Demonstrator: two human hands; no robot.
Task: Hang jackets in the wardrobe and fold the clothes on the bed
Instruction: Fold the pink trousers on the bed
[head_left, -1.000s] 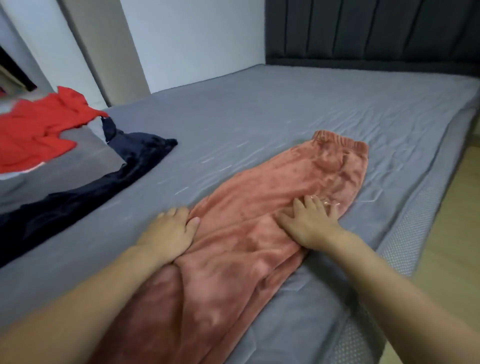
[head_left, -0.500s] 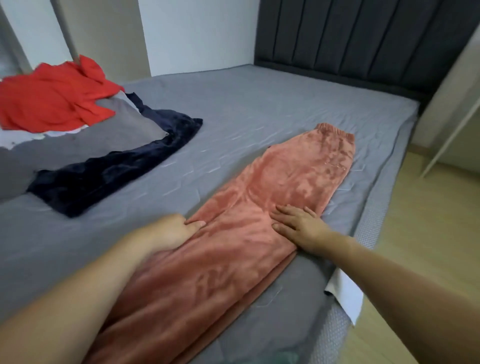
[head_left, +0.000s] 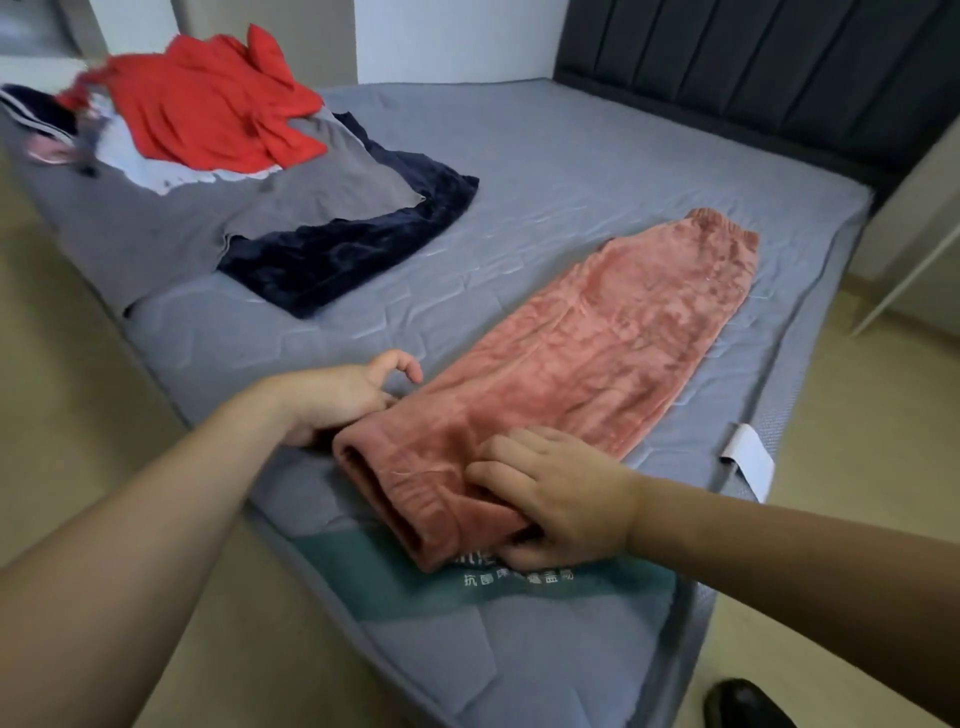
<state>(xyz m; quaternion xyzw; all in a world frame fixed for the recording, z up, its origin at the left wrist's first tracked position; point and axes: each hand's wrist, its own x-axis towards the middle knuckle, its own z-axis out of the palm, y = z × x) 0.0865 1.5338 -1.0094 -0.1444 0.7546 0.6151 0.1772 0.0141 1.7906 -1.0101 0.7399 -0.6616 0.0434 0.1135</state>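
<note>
My left hand (head_left: 340, 397) grips the near cuff end of the pink trousers (head_left: 587, 358) from its left side. My right hand (head_left: 563, 499) pinches the same end; waistband lies far across the bed (head_left: 519, 171).

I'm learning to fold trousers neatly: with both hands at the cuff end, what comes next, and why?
Probably lift the cuff end of the pink velvety trousers toward the waistband: the left hand and right hand grip it, and the trousers lie flat, full length, on the grey mattress.
</note>
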